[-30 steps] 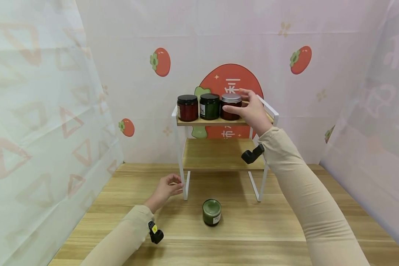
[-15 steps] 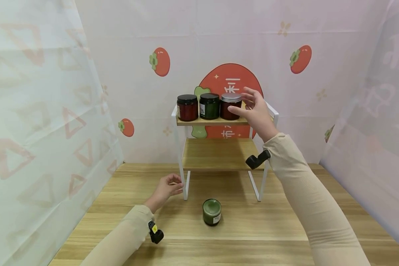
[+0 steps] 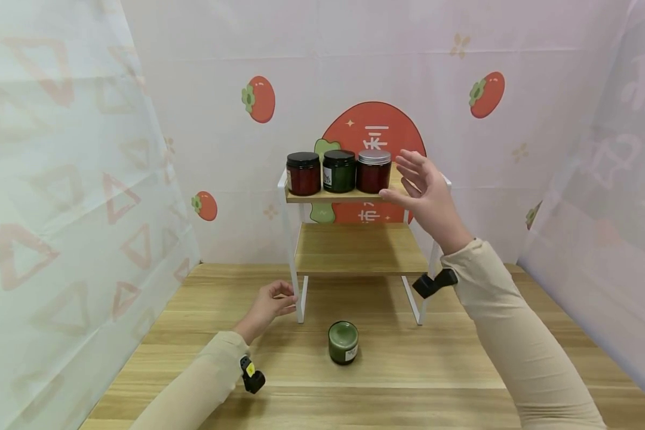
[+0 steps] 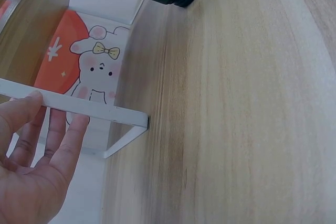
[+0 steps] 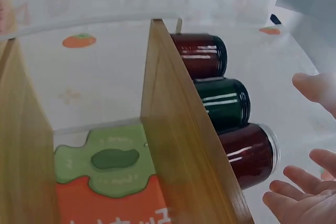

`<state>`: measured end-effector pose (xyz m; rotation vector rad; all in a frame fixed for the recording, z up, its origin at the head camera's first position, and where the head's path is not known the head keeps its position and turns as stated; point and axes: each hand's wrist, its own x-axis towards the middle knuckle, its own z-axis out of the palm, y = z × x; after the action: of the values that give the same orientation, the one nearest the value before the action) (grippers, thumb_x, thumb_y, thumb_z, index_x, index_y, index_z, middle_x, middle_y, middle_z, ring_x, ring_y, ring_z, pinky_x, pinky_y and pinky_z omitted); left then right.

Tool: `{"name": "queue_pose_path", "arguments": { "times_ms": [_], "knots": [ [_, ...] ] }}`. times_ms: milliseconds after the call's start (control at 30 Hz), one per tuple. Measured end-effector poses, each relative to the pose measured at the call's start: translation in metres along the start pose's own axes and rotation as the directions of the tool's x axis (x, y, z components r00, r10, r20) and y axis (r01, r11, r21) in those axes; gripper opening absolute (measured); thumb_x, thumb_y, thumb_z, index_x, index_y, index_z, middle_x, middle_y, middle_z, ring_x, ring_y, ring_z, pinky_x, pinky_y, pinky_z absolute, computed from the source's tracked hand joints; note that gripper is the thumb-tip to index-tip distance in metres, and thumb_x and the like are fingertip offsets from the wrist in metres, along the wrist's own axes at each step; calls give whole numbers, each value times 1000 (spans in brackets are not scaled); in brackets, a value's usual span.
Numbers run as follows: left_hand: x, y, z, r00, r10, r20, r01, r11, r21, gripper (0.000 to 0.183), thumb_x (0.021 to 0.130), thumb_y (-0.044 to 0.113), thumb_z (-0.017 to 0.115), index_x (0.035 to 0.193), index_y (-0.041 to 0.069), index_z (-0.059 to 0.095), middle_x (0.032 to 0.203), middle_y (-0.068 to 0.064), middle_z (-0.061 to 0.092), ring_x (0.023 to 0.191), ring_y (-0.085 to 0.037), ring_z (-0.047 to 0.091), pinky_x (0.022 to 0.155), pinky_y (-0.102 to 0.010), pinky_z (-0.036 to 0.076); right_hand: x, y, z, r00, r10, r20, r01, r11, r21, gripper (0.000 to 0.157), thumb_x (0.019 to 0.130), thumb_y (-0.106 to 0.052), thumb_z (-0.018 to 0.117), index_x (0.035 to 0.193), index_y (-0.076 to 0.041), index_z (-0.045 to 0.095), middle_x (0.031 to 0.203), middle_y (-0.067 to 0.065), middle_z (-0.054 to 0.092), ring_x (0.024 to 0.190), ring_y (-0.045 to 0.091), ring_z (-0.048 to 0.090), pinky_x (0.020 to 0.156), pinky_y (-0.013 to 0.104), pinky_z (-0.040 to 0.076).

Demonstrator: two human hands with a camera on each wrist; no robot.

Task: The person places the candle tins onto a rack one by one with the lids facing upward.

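My left hand (image 3: 269, 307) holds the front left leg of a two-tier shelf rack; in the left wrist view the thumb and fingertips lie on either side of the white leg (image 4: 100, 109). The right hand (image 3: 427, 191) is raised at the right end of the top shelf (image 3: 349, 200), fingers spread and holding nothing. Beside it stands a dark red jar with a silver lid (image 3: 374, 173). Left of that are a green jar with a black lid (image 3: 339, 173) and a dark red jar with a black lid (image 3: 303, 174), all upright in a row.
Another green jar (image 3: 343, 343) stands upside down, lid at the bottom, on the wooden table (image 3: 408, 370) before the rack. The rack's lower shelf (image 3: 355, 248) sits below the jars. Printed cloth (image 3: 220, 137) hangs behind and on both sides.
My right hand has let go of the silver-lidded jar and drawn back to the right and slightly down. The left hand has stayed at the rack leg.
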<state>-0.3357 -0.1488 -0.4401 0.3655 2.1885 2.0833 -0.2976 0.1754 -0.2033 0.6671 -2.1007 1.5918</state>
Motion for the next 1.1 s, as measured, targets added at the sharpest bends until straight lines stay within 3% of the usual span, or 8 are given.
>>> {"name": "queue_pose_path", "arguments": {
  "times_ms": [133, 300, 600, 700, 867, 1100],
  "knots": [
    [0, 0, 0, 1000, -1, -1, 1, 1000, 2, 16, 91, -2, 62, 104, -6, 54, 96, -6, 56, 99, -28, 62, 89, -40, 59, -17, 1, 4, 998, -47, 48, 48, 999, -12, 75, 83, -10, 76, 146, -5, 35, 150, 13, 39, 140, 26, 36, 117, 35, 33],
    [0, 1, 0, 1000, 0, -7, 0, 1000, 0, 16, 91, -3, 62, 104, -6, 54, 97, -6, 55, 98, -27, 61, 89, -40, 59, -41, 9, 14, 991, -92, 98, 97, 994, -43, 72, 82, -6, 77, 142, -2, 38, 148, 15, 42, 138, 26, 39, 115, 25, 35],
    [0, -1, 1, 1000, -1, -11, 1, 1000, 10, 17, 91, -3, 62, 106, -7, 54, 98, -8, 56, 101, -29, 61, 89, -39, 59, -82, 45, 41, 971, -214, 110, 213, 977, 22, 70, 74, 12, 76, 135, 5, 44, 141, 19, 48, 134, 32, 43, 112, 20, 37],
    [0, -1, 1, 1000, -2, -8, 3, 1000, 11, 18, 92, -3, 62, 107, -7, 53, 99, -7, 56, 101, -30, 60, 89, -39, 59, -94, 59, 48, 973, -183, 139, 182, 983, 16, 68, 76, 8, 77, 135, 2, 45, 141, 16, 49, 134, 30, 43, 112, 19, 38],
    [0, 0, 2, 1000, -5, -9, 5, 1000, -2, 17, 91, -2, 62, 106, -6, 54, 98, -7, 56, 101, -30, 60, 91, -40, 58, -110, 83, 55, 977, -72, 199, 72, 997, 7, 64, 79, -4, 79, 135, -1, 47, 141, 15, 50, 133, 28, 46, 112, 29, 40],
    [0, -1, 1, 1000, -2, -6, 2, 1000, 0, 17, 91, -1, 62, 105, -6, 54, 98, -6, 56, 102, -32, 60, 91, -41, 58, -130, 112, 67, 964, 67, 256, -63, 998, -27, 63, 79, -16, 81, 132, -2, 50, 135, 12, 55, 128, 29, 51, 108, 41, 44]
  ]
}}
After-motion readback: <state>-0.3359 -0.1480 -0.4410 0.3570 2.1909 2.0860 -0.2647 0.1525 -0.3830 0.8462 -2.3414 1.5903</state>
